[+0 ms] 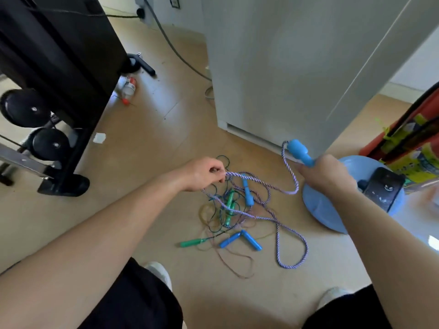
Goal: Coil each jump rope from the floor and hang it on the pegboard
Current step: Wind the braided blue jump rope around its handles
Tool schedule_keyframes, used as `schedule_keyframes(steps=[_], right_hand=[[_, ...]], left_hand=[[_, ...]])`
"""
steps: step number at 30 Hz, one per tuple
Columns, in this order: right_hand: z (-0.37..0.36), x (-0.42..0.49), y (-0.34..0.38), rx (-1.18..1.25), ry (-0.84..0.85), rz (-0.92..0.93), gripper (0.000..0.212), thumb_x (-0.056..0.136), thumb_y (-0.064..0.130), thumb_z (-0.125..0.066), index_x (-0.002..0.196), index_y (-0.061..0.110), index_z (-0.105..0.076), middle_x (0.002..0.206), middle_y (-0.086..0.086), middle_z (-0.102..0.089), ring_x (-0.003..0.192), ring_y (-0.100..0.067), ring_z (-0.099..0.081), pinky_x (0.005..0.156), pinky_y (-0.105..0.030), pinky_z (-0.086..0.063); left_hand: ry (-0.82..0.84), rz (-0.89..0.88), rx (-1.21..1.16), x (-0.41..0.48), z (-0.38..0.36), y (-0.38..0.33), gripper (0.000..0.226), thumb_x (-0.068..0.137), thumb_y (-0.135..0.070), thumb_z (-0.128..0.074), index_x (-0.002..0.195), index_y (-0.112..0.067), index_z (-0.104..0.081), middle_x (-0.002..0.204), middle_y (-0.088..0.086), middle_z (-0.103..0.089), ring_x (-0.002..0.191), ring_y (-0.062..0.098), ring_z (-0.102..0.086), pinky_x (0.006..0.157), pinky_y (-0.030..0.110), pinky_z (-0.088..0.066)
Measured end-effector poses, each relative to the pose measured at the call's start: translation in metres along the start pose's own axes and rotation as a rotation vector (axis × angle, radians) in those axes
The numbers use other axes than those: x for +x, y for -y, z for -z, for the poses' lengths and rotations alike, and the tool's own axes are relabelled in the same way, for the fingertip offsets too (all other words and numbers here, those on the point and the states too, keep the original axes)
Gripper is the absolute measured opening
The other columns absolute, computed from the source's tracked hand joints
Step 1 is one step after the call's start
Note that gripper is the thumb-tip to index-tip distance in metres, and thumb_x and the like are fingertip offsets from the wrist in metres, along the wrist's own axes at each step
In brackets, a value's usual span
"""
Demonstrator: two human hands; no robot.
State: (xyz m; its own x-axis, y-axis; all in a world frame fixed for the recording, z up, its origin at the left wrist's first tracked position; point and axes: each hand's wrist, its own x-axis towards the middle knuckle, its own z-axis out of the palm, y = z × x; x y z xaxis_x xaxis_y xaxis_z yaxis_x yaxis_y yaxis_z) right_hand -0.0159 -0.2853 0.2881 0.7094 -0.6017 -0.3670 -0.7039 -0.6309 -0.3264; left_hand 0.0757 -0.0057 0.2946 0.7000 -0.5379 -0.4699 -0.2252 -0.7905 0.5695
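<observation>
Several jump ropes lie tangled on the tan floor between my feet and a white cabinet. My right hand [325, 174] grips the blue handle [299, 151] of a purple-white braided rope [261, 217]. My left hand [204, 173] pinches that same rope a short way along it, above the pile. The rope's other blue handle [247, 192] lies in the tangle. Green handles [229, 205] on a thin dark cord and a pair of blue handles [241, 241] on a thin brownish cord stay on the floor. No pegboard is in view.
A black weight machine [59, 67] stands at the left. The white cabinet [285, 67] rises ahead. A light blue dome [323, 210] with a phone [382, 188] on it sits at the right, beside red and yellow equipment [413, 148]. A bottle [128, 87] lies farther back.
</observation>
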Motion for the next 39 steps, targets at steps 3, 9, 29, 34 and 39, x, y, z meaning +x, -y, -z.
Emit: schedule_keyframes(steps=[3, 9, 29, 34, 39], right_hand=[[0.005, -0.040, 0.027, 0.181, 0.029, 0.243, 0.025, 0.091, 0.038, -0.059, 0.104, 0.018, -0.067, 0.072, -0.002, -0.055, 0.068, -0.027, -0.055, 0.065, -0.032, -0.045], [0.015, -0.116, 0.051, 0.710, 0.534, 0.421, 0.022, 0.099, 0.032, -0.059, 0.109, 0.015, -0.067, 0.089, 0.001, -0.073, 0.043, -0.009, -0.042, 0.042, -0.019, -0.037], [0.026, -0.032, 0.011, 0.056, -0.135, 0.144, 0.034, 0.087, 0.041, -0.056, 0.104, 0.013, -0.065, 0.076, -0.007, -0.058, 0.080, -0.035, -0.062, 0.069, -0.034, -0.044], [0.002, -0.083, 0.063, 0.555, 0.354, 0.377, 0.018, 0.096, 0.032, -0.061, 0.101, 0.017, -0.069, 0.057, 0.003, -0.047, 0.038, -0.008, -0.046, 0.041, -0.016, -0.038], [-0.002, -0.078, 0.068, 0.453, 0.387, 0.461, 0.022, 0.097, 0.029, -0.061, 0.088, 0.009, -0.064, 0.068, 0.000, -0.058, 0.047, -0.012, -0.044, 0.045, -0.023, -0.044]], left_hand=[[-0.103, -0.112, -0.046, -0.027, 0.003, -0.034, 0.024, 0.101, -0.033, -0.053, 0.080, -0.036, -0.063, 0.069, -0.013, -0.055, 0.061, 0.008, -0.050, 0.065, 0.030, -0.045], [-0.297, -0.237, -0.208, -0.069, -0.005, -0.061, 0.023, 0.101, -0.031, -0.057, 0.081, -0.034, -0.068, 0.055, -0.018, -0.056, 0.055, -0.001, -0.046, 0.057, 0.019, -0.039], [-0.166, -0.043, -0.195, -0.075, 0.012, 0.022, 0.024, 0.103, -0.025, -0.052, 0.085, -0.018, -0.065, 0.066, -0.013, -0.049, 0.060, 0.013, -0.043, 0.074, 0.042, -0.055], [-0.213, -0.184, -0.234, -0.046, -0.009, -0.021, 0.021, 0.099, -0.034, -0.057, 0.084, -0.028, -0.071, 0.059, -0.020, -0.054, 0.054, 0.003, -0.045, 0.062, 0.028, -0.041], [-0.191, -0.208, -0.224, -0.036, -0.020, -0.034, 0.027, 0.098, -0.037, -0.059, 0.076, -0.027, -0.070, 0.049, -0.018, -0.049, 0.048, 0.001, -0.039, 0.054, 0.024, -0.036]])
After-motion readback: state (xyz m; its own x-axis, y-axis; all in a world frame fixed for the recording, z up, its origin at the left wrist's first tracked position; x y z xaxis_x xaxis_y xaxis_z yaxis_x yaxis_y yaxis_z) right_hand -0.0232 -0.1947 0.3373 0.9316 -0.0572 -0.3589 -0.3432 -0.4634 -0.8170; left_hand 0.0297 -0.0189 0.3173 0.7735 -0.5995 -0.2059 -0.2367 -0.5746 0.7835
